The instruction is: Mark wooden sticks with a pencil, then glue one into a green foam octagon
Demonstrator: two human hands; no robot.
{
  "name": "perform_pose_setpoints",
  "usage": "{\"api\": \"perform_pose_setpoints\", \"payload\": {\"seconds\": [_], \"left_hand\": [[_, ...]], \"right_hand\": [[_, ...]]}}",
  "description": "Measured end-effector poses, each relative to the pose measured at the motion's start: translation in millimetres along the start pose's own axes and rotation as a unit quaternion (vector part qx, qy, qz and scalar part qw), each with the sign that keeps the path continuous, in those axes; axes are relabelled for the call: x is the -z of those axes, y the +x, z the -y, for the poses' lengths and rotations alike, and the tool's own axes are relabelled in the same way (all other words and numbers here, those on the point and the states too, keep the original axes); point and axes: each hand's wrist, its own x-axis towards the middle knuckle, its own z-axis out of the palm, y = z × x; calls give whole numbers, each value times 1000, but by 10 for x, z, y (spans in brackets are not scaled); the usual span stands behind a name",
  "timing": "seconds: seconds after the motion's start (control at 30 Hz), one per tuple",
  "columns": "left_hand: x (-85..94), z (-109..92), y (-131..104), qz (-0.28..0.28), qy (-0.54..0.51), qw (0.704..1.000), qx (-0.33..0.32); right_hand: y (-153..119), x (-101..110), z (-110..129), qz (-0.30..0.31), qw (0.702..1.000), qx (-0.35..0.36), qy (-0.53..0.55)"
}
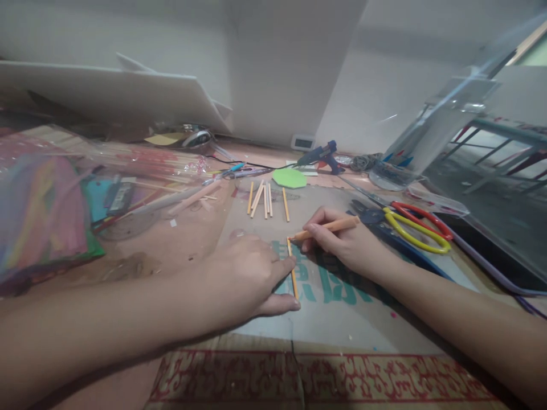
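Observation:
My left hand lies low over the table, its forefinger and thumb pressing a thin orange stick against the board. An orange marker pen is held in my right hand, fingers closed around it. The pen's tip meets the far end of the stick. Beyond my hands lie several short sticks, some pale and some orange-yellow. Behind them is a light green octagonal piece.
Scissors with red and yellow handles lie at right, near a phone and a tall clear container. A blue glue gun sits at the back. Plastic bags of coloured strips fill the left side.

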Motion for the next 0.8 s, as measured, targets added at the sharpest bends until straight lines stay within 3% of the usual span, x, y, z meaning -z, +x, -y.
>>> {"api": "perform_pose_setpoints", "payload": {"seconds": [0.5, 0.6, 0.8], "left_hand": [[-18, 6, 5, -12, 3, 1000, -9], [-9, -18, -9, -11, 15, 1000, -7], [-17, -92, -64, -51, 52, 997, -38]], "right_hand": [[-14, 17, 7, 21, 1000, -3, 4], [-11, 11, 9, -1, 1000, -3, -7], [7, 5, -19, -3, 1000, -1, -1]]}}
